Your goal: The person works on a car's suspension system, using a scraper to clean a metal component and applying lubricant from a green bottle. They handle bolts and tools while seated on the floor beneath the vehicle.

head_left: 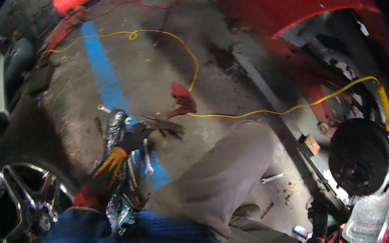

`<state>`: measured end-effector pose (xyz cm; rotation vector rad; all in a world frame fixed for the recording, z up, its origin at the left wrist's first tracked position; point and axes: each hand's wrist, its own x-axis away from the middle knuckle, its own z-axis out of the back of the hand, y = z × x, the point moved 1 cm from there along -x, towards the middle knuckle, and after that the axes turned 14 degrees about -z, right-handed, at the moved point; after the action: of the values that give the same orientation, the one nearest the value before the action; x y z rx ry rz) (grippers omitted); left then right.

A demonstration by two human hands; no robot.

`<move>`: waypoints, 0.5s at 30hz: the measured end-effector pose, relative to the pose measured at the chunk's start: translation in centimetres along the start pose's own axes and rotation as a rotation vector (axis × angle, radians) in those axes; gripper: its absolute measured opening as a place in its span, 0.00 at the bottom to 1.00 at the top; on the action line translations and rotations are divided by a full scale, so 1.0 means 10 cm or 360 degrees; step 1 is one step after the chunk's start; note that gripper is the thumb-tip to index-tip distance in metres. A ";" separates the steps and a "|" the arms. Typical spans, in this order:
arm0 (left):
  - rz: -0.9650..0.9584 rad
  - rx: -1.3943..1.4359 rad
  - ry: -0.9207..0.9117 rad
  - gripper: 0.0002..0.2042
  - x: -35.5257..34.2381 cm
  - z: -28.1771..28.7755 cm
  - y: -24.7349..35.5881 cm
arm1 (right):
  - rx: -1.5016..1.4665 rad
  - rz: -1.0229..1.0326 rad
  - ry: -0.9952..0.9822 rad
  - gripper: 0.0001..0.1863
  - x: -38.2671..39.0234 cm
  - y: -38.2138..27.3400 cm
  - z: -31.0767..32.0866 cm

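Note:
My left hand (134,138), in a black glove with a yellow and red cuff, reaches down among hand tools on the floor. Its fingers are dark and blurred, so I cannot see whether they grip anything. Right beside it lie a combination wrench (148,157) and a crumpled shiny wrapping (115,130). Just beyond the fingertips is a bundle of dark, thin tools (168,127). At the right, my gloved right hand (318,215) is near the lower edge of a black round brake drum or hub (360,155); its fingers are hidden in shadow.
A wheel (29,203) lies at lower left. A yellow cable (254,112) crosses the floor past a red rag (183,101). At right, under the red car body (287,11), another wrench (273,177), small nuts (290,187) and a small white-and-blue container (302,232) lie on the floor.

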<state>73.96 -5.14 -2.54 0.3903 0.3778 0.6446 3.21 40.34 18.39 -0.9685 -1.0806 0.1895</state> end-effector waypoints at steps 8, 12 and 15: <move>0.0485 -0.0227 -0.0614 0.23 -0.09 -0.28 -0.67 | 0.2206 0.1295 0.0365 0.08 -0.11 0.01 -0.79; 0.0284 -0.0097 -0.0256 0.20 -0.79 -0.55 -0.54 | 0.1956 0.0550 0.0455 0.22 0.05 0.05 -1.11; 0.0111 -0.0419 -0.0831 0.21 -1.50 -0.90 -0.57 | 0.1935 0.0094 0.0646 0.27 0.31 -0.21 -1.28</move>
<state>61.69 -16.85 -9.71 0.3060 -0.2177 0.6256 14.49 33.48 20.40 0.0766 -0.3944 0.5839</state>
